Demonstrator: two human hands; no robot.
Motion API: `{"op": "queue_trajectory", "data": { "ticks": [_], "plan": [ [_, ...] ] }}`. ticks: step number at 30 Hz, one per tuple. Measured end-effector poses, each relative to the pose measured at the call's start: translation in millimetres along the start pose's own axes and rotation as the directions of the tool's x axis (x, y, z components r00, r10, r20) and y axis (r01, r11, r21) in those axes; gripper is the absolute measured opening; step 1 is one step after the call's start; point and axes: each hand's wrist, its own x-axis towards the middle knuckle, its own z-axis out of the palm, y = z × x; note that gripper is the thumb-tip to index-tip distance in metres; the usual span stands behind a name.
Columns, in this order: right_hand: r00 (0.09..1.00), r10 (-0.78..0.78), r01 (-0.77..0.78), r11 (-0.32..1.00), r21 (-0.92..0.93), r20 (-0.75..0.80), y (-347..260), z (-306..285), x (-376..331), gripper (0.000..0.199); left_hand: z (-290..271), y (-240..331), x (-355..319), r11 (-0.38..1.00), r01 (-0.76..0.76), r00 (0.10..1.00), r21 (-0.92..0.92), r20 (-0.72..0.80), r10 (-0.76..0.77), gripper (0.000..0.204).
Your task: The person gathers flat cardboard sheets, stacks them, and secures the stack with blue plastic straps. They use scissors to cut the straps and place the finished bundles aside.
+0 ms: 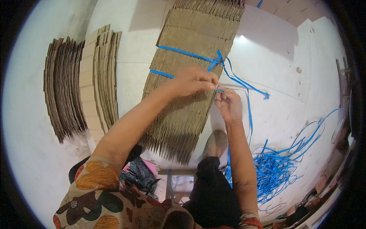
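Observation:
A long bundle of stacked flat cardboard pieces (190,40) lies in front of me on the floor. One blue strap (185,52) crosses it and is knotted near its right edge, with loose tails trailing right. A second blue strap (162,73) runs across nearer to me and passes under my left hand (194,81). That hand is closed, its fingertips pinching the strap at the bundle's right edge. My right hand (230,104) meets it there, fingers bent round the same strap. The exact loop between the fingertips is small and partly hidden.
Two more rows of stacked cardboard, a dark one (63,87) and a lighter one (105,76), stand at the left. A tangled heap of blue strapping (274,171) lies at the lower right. My shoe (216,142) is beside the bundle. More cardboard (289,10) is at the far right.

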Motion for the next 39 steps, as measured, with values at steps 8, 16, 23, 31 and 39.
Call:
{"op": "queue_trajectory", "data": {
  "ticks": [8, 16, 23, 31, 39],
  "plan": [
    [0.987, 0.059, -0.091, 0.972, 0.215, 0.152, 7.3, -2.9, 13.9, 0.02, 11.3, -16.8, 14.0, 0.774, 0.464, 0.874, -0.431, 0.082, -0.479, 0.033],
    [0.971, 0.237, -0.233, 0.954, -0.189, 0.0, -5.9, 5.1, 23.1, 0.021, 2.0, -27.7, -8.2, 0.897, 0.366, 0.928, -0.247, 0.025, -0.372, 0.036],
    [0.996, 0.049, -0.029, 0.967, -0.253, 0.072, -4.3, 6.4, 1.6, 0.014, 12.8, -41.1, -13.5, 0.928, 0.215, 0.955, -0.306, -0.133, -0.265, 0.035],
    [0.964, -0.264, 0.156, 0.642, -0.751, -0.025, -28.1, -11.5, 2.3, 0.012, 9.7, -31.6, -8.5, 0.844, 0.347, 0.914, -0.41, -0.054, -0.403, 0.032],
    [0.998, 0.048, 0.018, 0.439, -0.899, 0.044, -20.9, -8.9, -3.3, 0.012, 5.3, -34.3, -8.5, 0.892, 0.238, 0.958, -0.384, -0.06, -0.282, 0.038]
  ]
}}
